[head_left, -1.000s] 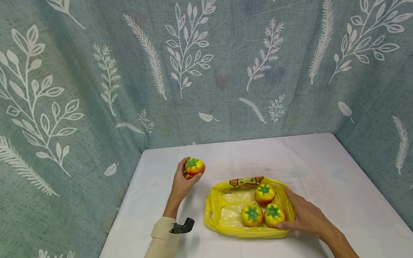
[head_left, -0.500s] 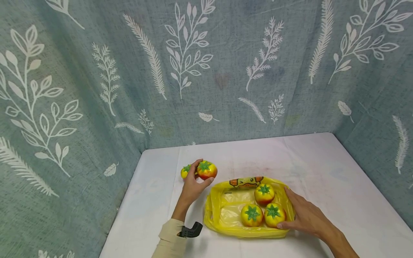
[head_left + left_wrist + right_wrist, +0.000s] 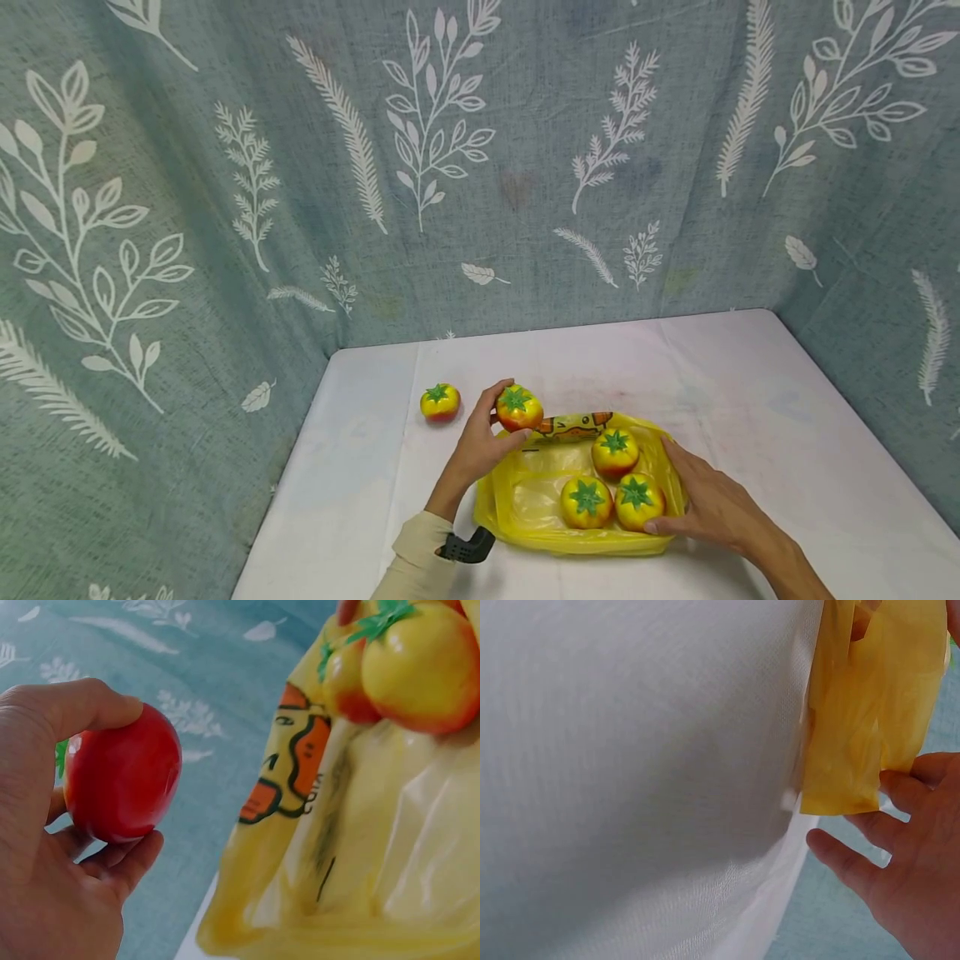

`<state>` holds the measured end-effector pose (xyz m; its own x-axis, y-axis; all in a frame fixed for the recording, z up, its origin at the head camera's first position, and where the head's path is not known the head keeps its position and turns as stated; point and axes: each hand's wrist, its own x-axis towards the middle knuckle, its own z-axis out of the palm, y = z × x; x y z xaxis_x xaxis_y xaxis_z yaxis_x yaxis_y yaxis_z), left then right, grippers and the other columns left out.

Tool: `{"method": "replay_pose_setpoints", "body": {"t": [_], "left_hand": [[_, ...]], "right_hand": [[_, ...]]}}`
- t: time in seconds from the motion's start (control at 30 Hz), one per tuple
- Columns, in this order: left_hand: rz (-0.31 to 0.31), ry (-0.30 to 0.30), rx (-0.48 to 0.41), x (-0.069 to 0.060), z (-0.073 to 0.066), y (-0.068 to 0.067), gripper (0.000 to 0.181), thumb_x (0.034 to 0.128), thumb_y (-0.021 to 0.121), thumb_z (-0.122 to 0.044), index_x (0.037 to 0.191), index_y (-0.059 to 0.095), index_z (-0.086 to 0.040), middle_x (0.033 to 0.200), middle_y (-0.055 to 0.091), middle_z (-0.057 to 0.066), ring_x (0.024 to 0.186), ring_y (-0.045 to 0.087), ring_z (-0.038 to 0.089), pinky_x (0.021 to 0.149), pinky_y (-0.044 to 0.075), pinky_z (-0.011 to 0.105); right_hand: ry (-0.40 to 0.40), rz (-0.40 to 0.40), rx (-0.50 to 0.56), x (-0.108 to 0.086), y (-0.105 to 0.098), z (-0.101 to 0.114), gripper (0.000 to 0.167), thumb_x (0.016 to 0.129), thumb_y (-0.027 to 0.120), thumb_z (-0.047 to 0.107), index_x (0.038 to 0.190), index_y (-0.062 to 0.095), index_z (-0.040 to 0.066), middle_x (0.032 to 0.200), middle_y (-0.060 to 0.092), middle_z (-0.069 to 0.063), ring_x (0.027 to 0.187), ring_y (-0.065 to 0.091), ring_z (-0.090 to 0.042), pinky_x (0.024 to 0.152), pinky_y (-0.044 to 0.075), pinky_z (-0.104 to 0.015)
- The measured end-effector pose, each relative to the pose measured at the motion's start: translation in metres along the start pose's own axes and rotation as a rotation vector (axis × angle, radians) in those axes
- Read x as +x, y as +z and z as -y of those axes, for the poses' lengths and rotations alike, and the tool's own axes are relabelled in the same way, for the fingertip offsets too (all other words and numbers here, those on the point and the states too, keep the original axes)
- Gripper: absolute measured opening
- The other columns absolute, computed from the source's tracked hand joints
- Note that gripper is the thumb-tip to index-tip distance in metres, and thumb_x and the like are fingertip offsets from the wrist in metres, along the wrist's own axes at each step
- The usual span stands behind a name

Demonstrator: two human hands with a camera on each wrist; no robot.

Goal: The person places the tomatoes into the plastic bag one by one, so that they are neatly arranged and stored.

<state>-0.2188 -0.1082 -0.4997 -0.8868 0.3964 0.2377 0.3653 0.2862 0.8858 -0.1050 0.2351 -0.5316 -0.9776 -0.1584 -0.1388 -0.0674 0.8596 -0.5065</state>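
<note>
My left hand [image 3: 478, 450] grips a toy tomato [image 3: 520, 407], yellow above and red below with a green leafy top, over the bag's far left rim. In the left wrist view, thumb and fingers pinch this tomato's red underside [image 3: 127, 780]. Below it lies a yellow plastic bag [image 3: 536, 500], its mouth spread wide and a cartoon printed on the far side. Inside, to the right, sit three similar toy tomatoes [image 3: 587, 502]. My right hand [image 3: 716, 504] holds the bag's right side, thumb over the rim; in the right wrist view its fingertips touch the yellow plastic [image 3: 870, 727].
Another toy tomato [image 3: 440, 402] rests on the white tablecloth [image 3: 360, 483], left of the bag and beyond my left forearm. A grey-blue curtain [image 3: 525, 167] with white leaf patterns encloses the table at the back and sides.
My left hand has carried its toy tomato rightward from beside the other one to above the bag's rim. That other tomato is now fully visible. My right hand has stayed in place.
</note>
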Motion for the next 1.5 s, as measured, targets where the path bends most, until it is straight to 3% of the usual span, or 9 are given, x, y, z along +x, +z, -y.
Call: {"method": "replay_pose_setpoints", "body": {"t": [0.47, 0.93, 1.17, 1.5], "left_hand": [[0.140, -0.059, 0.029, -0.001, -0.005, 0.029, 0.076, 0.0877, 0.077, -0.022, 0.152, 0.037, -0.016, 0.143, 0.049, 0.008, 0.122, 0.054, 0.021, 0.107, 0.045, 0.040], [0.187, -0.075, 0.012, 0.002, -0.009, 0.047, 0.077, 0.0860, 0.078, -0.019, 0.152, 0.037, -0.017, 0.144, 0.048, 0.007, 0.122, 0.055, 0.022, 0.105, 0.047, 0.038], [0.209, -0.093, 0.058, 0.003, -0.009, 0.054, 0.076, 0.0872, 0.076, -0.027, 0.151, 0.036, -0.019, 0.144, 0.047, 0.006, 0.122, 0.055, 0.018, 0.105, 0.047, 0.032], [0.227, -0.114, 0.074, 0.002, -0.007, 0.063, 0.076, 0.0869, 0.076, -0.031, 0.152, 0.036, -0.022, 0.146, 0.046, 0.004, 0.122, 0.054, 0.016, 0.106, 0.046, 0.033]], "right_hand": [[-0.009, -0.012, -0.012, -0.001, 0.000, -0.001, 0.133, 0.069, 0.076, 0.075, 0.159, 0.016, -0.001, 0.154, 0.035, -0.032, 0.130, 0.046, -0.052, 0.093, 0.045, -0.070], [-0.007, -0.010, -0.009, -0.002, -0.001, -0.001, 0.133, 0.069, 0.075, 0.076, 0.160, 0.015, 0.000, 0.155, 0.034, -0.031, 0.130, 0.045, -0.052, 0.093, 0.044, -0.071], [-0.031, -0.034, -0.006, -0.002, -0.001, -0.001, 0.133, 0.068, 0.074, 0.078, 0.160, 0.017, 0.000, 0.154, 0.036, -0.030, 0.131, 0.046, -0.051, 0.095, 0.044, -0.069], [-0.018, -0.015, 0.013, -0.002, 0.000, -0.002, 0.133, 0.068, 0.076, 0.076, 0.160, 0.016, 0.001, 0.154, 0.035, -0.030, 0.131, 0.045, -0.051, 0.095, 0.044, -0.070]]}}
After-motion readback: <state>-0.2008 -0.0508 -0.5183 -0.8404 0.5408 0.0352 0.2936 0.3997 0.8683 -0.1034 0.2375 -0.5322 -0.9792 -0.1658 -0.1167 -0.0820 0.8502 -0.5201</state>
